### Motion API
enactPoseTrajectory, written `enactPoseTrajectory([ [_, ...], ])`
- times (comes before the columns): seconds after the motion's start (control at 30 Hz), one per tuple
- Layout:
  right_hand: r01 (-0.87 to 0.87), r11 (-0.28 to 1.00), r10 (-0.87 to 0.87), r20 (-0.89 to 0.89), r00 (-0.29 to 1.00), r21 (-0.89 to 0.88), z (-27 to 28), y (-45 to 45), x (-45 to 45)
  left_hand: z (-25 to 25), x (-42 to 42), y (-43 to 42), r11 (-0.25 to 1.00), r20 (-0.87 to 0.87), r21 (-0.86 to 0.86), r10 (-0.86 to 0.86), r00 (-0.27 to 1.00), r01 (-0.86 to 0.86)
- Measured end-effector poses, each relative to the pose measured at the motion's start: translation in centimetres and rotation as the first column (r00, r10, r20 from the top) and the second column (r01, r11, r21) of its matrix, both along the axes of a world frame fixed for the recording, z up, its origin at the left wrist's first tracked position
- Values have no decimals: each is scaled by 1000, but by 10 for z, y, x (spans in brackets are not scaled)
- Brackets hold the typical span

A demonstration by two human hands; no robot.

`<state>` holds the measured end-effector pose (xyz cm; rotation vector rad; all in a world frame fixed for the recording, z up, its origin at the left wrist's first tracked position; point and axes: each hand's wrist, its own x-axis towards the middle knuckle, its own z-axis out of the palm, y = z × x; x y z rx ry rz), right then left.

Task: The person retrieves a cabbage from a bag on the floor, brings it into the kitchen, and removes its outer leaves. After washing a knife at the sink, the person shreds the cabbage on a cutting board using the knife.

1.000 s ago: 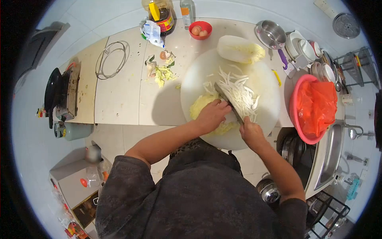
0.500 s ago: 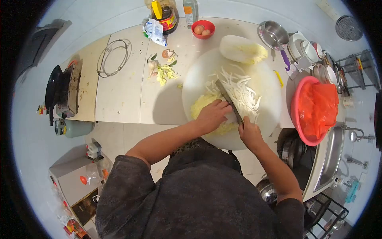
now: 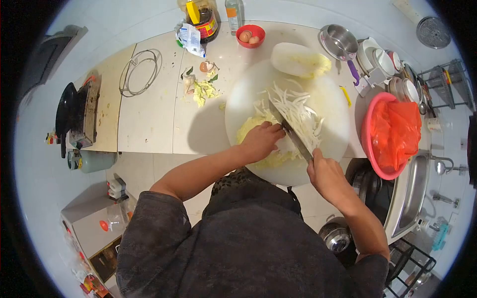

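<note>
On the round white cutting board (image 3: 338,114) lies a heap of pale shredded napa cabbage (image 3: 300,111), with yellower leafy shreds (image 3: 248,127) to its left. My right hand (image 3: 325,174) is closed around the handle of a kitchen knife (image 3: 296,139), whose blade slants up and left between the white shreds and my other hand. My left hand (image 3: 262,142) presses down on cabbage with curled fingers, its fingertips close against the blade; the piece beneath is mostly hidden. A larger piece of napa cabbage (image 3: 298,60) rests at the board's far edge.
Behind the board is a red bowl (image 3: 250,37) with eggs. Vegetable scraps (image 3: 202,91) lie left of it. A pink basin (image 3: 367,134) holding a red plastic bag stands right, near the sink (image 3: 413,193). A saucepan (image 3: 340,42) and stacked dishes (image 3: 377,59) sit at back right.
My right hand and the knife handle have shifted right and slightly down. The blade now lies farther from the front shreds, and my left hand has barely moved.
</note>
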<state>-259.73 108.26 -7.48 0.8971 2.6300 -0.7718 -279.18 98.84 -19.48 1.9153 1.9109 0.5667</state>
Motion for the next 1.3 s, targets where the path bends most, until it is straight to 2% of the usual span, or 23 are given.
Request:
enactPoseTrajectory([
  [0.1, 36, 999, -36, -8, 999, 28, -60, 2, -1, 0, 0, 0, 1000, 8, 13, -18, 1000, 18],
  [0.2, 105, 994, -102, -107, 989, 24, -108, 1, 1, -6, -1, -1, 1000, 1, 17, -18, 1000, 18],
  [0.3, 51, 998, -46, -115, 992, 46, -92, 7, 3, -2, 1, -2, 1000, -11, 6, -6, 1000, 6],
  [0.4, 25, 1000, -25, -19, 1000, -4, -19, 6, -4, -2, 2, -4, 999, 46, 20, 24, 999, -25],
  [0.5, 26, 999, -28, 84, 996, 25, -22, -1, -2, -7, 4, -5, 998, 51, 29, 55, 997, -56],
  [0.6, 58, 998, -55, -69, 996, 35, -101, 2, -2, -4, 3, -4, 999, 24, 35, 11, 1000, -12],
  [0.7, 90, 994, -83, -122, 989, 56, -110, -2, -6, -5, 1, -4, 1000, 4, -1, 13, 1000, -13],
  [0.8, 27, 999, -26, -56, 998, 29, -72, 5, -7, -4, 3, -4, 999, 46, -5, 32, 998, -31],
  [0.9, 17, 1000, -17, -26, 1000, -5, -8, 2, -4, -13, 4, -8, 991, 54, 112, 65, 996, -70],
  [1.0, 22, 999, -23, -24, 999, -28, -35, 0, -2, -12, 4, -6, 995, 62, 75, 55, 997, -60],
  [1.1, 93, 995, -89, -102, 991, 38, -113, -5, -6, -6, 3, -6, 999, 22, 2, 42, 999, -42],
  [1.2, 109, 993, -102, -142, 985, 45, -118, -8, -2, -16, 5, -9, 998, -25, 56, 25, 999, -23],
  [1.3, 120, 992, -113, -159, 981, 35, -117, -8, 0, -3, 2, -11, 995, -67, 98, -9, 998, 16],
])
